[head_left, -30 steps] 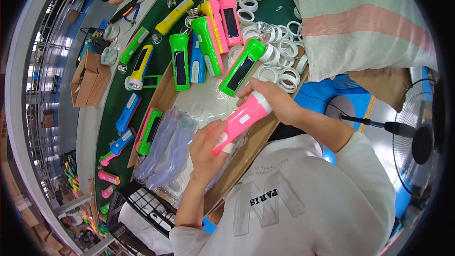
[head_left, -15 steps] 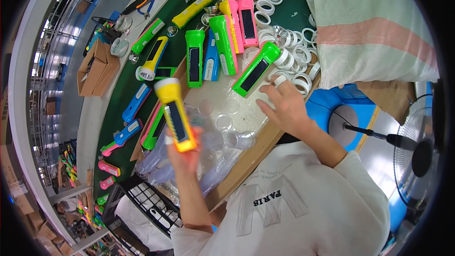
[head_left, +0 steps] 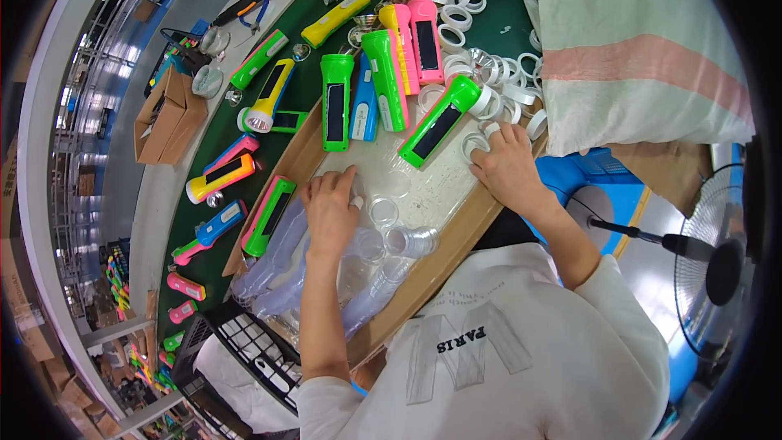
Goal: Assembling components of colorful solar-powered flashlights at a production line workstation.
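Observation:
My left hand [head_left: 330, 210] is over the cardboard tray [head_left: 456, 232], its fingers apart and bent down beside clear plastic discs [head_left: 383, 210]; I see nothing held in it. At the tray's right side my right hand [head_left: 511, 169] has its fingertips closed on a white ring [head_left: 475, 145]. Just left of that ring a green flashlight [head_left: 440, 122] with a dark panel leans on more white rings [head_left: 517, 94]. A yellow-orange flashlight [head_left: 220, 178] with a white head lies on the green belt [head_left: 183, 220], left of the tray.
Several coloured flashlights [head_left: 335, 102] stand along the tray's far end. Stacked clear discs in sleeves [head_left: 277, 265] fill its near part. A woven sack [head_left: 635, 49] is at the far right, a fan [head_left: 721, 269] at the right, a black crate [head_left: 244, 350] at the lower left.
My left hand has let go of the yellow-orange flashlight, which now lies on the belt, and is back over the tray. My right hand has closed on a white ring. Flashlights on the belt have shifted.

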`<state>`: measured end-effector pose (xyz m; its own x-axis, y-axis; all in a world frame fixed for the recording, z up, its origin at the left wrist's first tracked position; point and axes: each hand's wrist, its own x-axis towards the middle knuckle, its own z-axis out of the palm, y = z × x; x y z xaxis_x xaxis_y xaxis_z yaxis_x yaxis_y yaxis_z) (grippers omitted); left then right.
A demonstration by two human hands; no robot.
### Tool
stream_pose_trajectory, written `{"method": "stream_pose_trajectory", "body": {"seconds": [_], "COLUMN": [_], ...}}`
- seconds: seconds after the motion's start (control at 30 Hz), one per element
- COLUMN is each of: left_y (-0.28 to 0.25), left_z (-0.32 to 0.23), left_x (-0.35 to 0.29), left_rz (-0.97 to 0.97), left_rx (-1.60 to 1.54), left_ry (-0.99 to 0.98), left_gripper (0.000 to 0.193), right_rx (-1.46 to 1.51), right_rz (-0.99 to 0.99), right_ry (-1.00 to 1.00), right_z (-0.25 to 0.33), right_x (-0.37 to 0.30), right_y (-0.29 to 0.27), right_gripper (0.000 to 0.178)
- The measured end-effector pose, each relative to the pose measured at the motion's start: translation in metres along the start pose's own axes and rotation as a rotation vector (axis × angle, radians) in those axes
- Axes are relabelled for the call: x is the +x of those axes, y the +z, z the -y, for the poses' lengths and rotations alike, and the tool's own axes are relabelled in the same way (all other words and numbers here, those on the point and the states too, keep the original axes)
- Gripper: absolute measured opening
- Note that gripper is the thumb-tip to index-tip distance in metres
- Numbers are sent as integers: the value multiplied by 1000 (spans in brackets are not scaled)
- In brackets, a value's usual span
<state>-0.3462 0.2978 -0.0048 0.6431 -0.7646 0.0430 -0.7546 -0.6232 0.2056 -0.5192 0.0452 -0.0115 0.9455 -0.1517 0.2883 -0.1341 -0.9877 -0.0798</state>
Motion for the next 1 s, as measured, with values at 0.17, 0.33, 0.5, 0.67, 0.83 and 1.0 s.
{"method": "stream_pose_trajectory", "body": {"seconds": [0.17,0.33,0.5,0.67,0.83,1.0], "left_y": [-9,-32,-26,-17,15,8], "left_z": [0,-65,-80,-47,7,12], "left_x": [-5,5,15,49,77,61], "left_rz": [-110,-414,-298,-455,-412,-395], "left_rx": [-148,-1216,-808,-554,-316,-1049], "left_ry": [12,-25,223,43,-92,-237], "left_gripper": [49,41,33,33,58,49], "right_rx": [640,797,892,1025,988,1271], "right_rz": [0,-6,-94,-14,-29,-14], "right_ry": [45,52,83,197,157,271], "right_z": [20,41,51,46,48,47], "right_x": [4,13,19,13,10,6], "right_y": [-22,-25,-28,-29,-25,-12], "right_gripper": [14,47,70,73,74,72]}}
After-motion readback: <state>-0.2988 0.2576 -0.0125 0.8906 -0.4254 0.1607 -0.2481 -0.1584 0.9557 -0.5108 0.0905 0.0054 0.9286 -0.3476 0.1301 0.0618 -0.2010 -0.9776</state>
